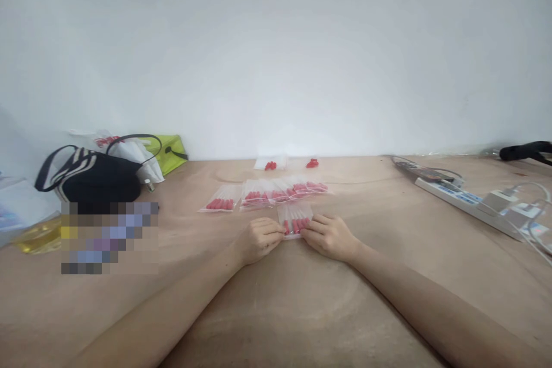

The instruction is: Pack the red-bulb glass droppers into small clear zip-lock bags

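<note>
A small clear plastic bag with several red, tube-like pieces in it lies flat on the wooden table. My left hand pinches its near left corner, fingers closed. At the near right corner, my right hand grips the same bag with bent fingers. Just beyond, a row of overlapping bags holds more of the red pieces. One separate bag of them lies to the left of that row. What exactly the red pieces are is too small to tell.
Two small clusters of red pieces lie near the wall on pale plastic. At left stand a black bag and a lime-green bag. A white power strip with chargers and cables, and a phone, lie at right.
</note>
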Demonstrator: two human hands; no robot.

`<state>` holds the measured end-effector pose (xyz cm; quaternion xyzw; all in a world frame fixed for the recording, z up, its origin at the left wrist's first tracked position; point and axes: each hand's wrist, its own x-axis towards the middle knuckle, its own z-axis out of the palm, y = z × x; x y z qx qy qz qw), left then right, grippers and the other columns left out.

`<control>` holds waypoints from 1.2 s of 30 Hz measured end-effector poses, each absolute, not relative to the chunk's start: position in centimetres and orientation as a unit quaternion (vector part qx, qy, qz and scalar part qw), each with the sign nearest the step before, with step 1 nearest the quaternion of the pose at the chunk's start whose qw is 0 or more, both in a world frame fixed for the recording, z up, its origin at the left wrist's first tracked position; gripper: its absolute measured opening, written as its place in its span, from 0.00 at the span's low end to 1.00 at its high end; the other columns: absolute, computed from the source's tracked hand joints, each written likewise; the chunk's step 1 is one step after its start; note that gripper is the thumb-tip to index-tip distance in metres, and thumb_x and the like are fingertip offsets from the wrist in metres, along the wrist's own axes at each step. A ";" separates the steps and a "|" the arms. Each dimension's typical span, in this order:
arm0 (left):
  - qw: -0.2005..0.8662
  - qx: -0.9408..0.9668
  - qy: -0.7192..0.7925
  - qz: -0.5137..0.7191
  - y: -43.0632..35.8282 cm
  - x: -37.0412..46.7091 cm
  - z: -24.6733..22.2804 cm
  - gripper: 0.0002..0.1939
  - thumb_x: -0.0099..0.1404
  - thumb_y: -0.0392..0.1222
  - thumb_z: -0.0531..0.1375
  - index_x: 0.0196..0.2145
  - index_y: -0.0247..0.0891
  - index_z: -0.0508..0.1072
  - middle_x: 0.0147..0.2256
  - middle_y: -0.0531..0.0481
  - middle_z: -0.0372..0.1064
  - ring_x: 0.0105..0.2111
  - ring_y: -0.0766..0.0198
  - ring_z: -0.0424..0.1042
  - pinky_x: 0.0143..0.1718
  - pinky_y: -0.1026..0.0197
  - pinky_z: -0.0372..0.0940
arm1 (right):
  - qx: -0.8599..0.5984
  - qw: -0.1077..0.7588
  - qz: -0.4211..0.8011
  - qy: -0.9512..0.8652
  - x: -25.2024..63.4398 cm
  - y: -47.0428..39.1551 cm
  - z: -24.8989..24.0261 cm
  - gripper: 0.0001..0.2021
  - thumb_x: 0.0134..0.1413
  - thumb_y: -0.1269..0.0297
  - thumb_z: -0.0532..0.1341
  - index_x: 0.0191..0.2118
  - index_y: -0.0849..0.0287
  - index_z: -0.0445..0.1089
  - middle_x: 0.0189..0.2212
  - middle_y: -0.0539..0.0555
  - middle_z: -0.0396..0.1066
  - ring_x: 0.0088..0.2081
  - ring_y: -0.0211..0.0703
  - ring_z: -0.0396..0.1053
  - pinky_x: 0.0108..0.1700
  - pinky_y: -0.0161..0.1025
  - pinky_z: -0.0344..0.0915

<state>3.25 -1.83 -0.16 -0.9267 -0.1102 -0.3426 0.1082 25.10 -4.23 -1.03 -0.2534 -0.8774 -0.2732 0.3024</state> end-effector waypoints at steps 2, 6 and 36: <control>0.114 -0.922 -0.114 -0.353 -1.8 3.4 -0.1 0.08 0.61 0.32 0.52 0.32 0.38 0.71 0.31 0.50 0.74 0.34 0.65 0.72 0.40 0.60 0.66 | -0.248 0.303 -0.281 -0.876 24.4 -4.2 -1.0 0.09 0.54 0.69 0.53 0.26 0.59 0.67 0.22 0.50 0.66 0.27 0.36 0.57 0.27 0.35 0.49; 0.143 -0.915 -0.117 -0.358 -1.9 3.7 0.1 0.08 0.60 0.31 0.53 0.34 0.37 0.71 0.32 0.50 0.74 0.37 0.63 0.71 0.45 0.55 0.63 | -0.250 0.307 -0.301 -0.868 23.0 -4.0 -1.1 0.10 0.54 0.70 0.53 0.25 0.60 0.67 0.22 0.51 0.65 0.27 0.36 0.57 0.27 0.36 0.48; 0.081 -0.922 -0.105 -0.364 -1.8 3.1 -0.2 0.08 0.60 0.28 0.53 0.29 0.36 0.70 0.30 0.51 0.74 0.39 0.64 0.71 0.50 0.53 0.59 | -0.260 0.245 -0.356 -0.863 27.9 -4.8 -0.7 0.11 0.56 0.71 0.50 0.25 0.62 0.65 0.20 0.50 0.63 0.27 0.36 0.57 0.39 0.40 0.53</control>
